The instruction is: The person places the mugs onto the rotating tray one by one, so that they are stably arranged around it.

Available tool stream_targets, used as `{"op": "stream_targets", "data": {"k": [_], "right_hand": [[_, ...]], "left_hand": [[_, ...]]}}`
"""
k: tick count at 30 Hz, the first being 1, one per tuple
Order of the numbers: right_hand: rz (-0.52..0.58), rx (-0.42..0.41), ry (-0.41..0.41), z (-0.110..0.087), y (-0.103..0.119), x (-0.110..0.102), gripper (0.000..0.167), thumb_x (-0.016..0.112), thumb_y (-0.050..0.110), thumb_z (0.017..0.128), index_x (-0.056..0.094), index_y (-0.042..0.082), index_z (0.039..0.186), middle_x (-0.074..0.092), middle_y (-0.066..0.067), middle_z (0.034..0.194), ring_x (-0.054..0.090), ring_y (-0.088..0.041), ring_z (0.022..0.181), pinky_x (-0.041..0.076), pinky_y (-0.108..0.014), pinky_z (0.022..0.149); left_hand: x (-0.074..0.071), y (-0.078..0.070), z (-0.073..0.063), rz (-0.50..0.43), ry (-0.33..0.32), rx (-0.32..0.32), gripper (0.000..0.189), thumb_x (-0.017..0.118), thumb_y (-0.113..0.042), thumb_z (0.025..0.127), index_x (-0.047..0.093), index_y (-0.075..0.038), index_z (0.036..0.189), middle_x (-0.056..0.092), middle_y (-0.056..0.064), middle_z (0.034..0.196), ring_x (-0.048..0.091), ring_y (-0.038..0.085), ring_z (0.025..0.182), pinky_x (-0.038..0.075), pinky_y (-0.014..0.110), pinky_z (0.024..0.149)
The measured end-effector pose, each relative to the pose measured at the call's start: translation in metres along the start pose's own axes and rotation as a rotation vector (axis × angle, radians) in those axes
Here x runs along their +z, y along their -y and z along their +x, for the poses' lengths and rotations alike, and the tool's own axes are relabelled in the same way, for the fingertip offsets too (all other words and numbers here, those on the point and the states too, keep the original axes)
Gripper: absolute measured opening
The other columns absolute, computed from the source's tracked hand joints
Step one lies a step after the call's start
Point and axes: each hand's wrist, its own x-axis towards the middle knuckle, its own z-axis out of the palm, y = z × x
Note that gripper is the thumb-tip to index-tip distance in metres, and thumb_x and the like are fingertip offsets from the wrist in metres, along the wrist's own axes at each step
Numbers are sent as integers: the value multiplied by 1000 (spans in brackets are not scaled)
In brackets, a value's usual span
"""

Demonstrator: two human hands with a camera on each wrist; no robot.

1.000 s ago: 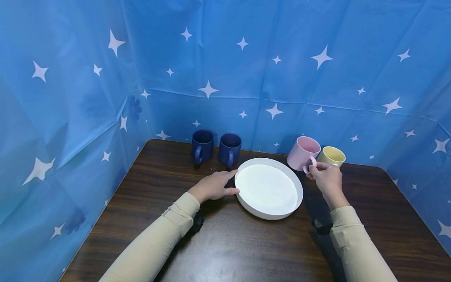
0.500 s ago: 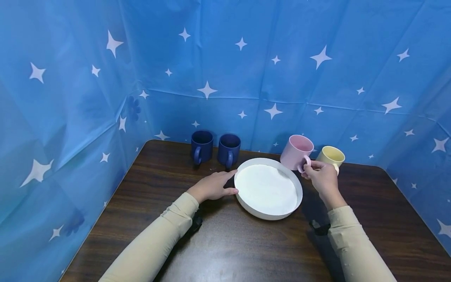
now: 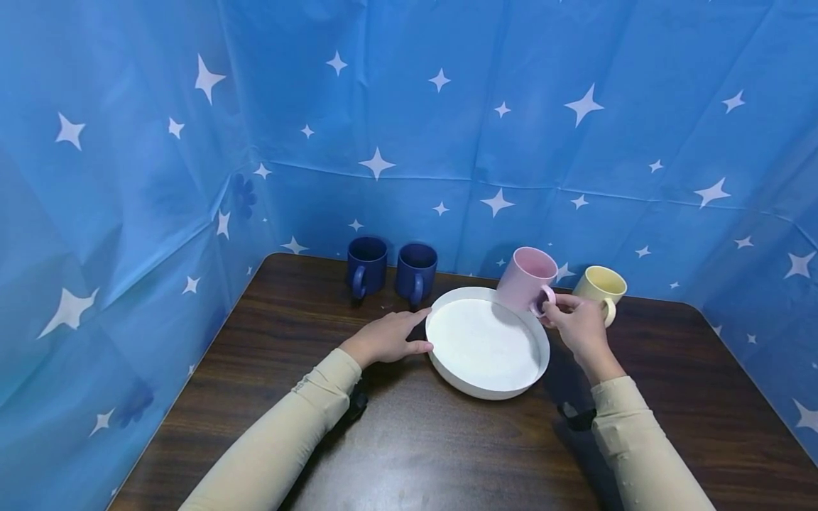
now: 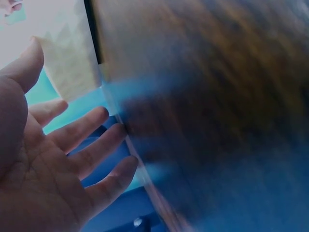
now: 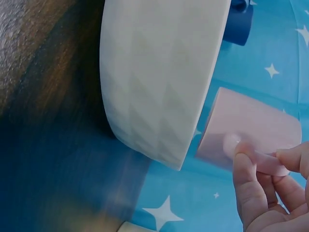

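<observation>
By its handle, a pink mug [image 3: 527, 278] is pinched in my right hand [image 3: 578, 328]. The mug tilts slightly and overlaps the far right rim of a round white tray [image 3: 482, 390] in the head view. In the right wrist view, the pink mug [image 5: 256, 128] hangs beside the wall of the tray [image 5: 159, 72], with fingers and thumb round the handle. My left hand [image 3: 386, 337] has its fingers spread, fingertips right at the tray's left rim. The left wrist view shows that hand [image 4: 63, 164] with fingers extended beside the tray's patterned wall [image 4: 75, 58].
Two dark blue mugs, one [image 3: 367, 266] left of the other [image 3: 417, 272], stand at the back of the brown wooden table [image 3: 422, 454]. Behind my right hand stands a yellow mug [image 3: 599, 285]. A blue curtain [image 3: 409, 106] with white stars hangs along the back and sides.
My right hand has moved left with the pink mug, away from the yellow mug and over the tray's far right rim. My left hand and the tray have stayed put.
</observation>
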Motion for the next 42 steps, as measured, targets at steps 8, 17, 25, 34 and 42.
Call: {"op": "stream_targets", "data": {"k": [8,17,25,34,42], "right_hand": [[-18,-11,49,1,-2,3,30,63,10,101,67,-9,123,71,-26,105,70,-21,84,59,-32,81],[38,-46,125,3,-5,6,32,62,6,100,64,-11,127,69,-30,113,72,-22,87,59,-27,80],[91,-88,159,3,-6,12,31,61,1,99,63,-16,124,69,-32,108,72,-17,80,58,-23,73],[57,-76,190,3,-8,16,30,63,3,99,65,-13,124,72,-25,99,71,-19,80,58,-23,75],[38,-91,216,5,-12,21,29,64,2,97,66,-13,122,73,-20,93,70,-19,79,56,-22,71]], "left_hand": [[2,2,1,9,12,-13,75,56,-53,101,25,-24,163,38,11,161,35,35,148,32,56,116],[0,3,2,11,13,-16,75,56,-53,101,25,-23,163,38,13,160,34,36,148,32,56,116],[1,3,2,22,12,-15,74,55,-53,102,26,-22,163,39,13,160,35,36,147,32,56,116],[1,2,1,31,4,-1,75,56,-53,101,26,-22,162,39,13,160,36,36,147,33,55,115],[1,1,2,41,-2,8,75,55,-54,101,26,-21,162,41,13,159,38,36,146,34,54,115]]}}
